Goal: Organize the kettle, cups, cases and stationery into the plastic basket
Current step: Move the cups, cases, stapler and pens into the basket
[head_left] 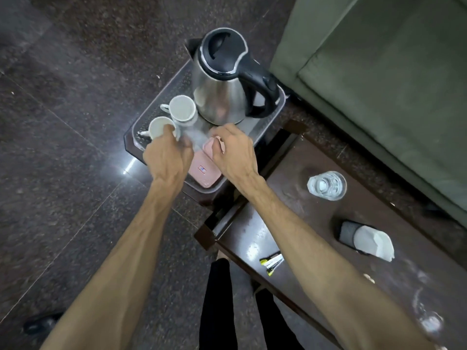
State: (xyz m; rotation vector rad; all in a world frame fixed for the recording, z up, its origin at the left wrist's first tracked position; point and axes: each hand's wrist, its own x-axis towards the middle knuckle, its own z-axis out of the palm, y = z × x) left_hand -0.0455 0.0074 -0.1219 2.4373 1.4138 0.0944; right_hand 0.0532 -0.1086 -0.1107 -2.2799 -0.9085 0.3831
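Dark stone floor under the plastic basket (151, 102), kettle (222, 94) at its far end, we've got left hand (168, 157) gripping a cup (159, 127) beside it, right hand (233, 150) pinching the pink case (202, 170); seat both flat, clear of the kettle.

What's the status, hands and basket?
Left hand grips a white cup. Right hand pinches the pink case. Kettle and second cup already in basket. Nothing blocking.
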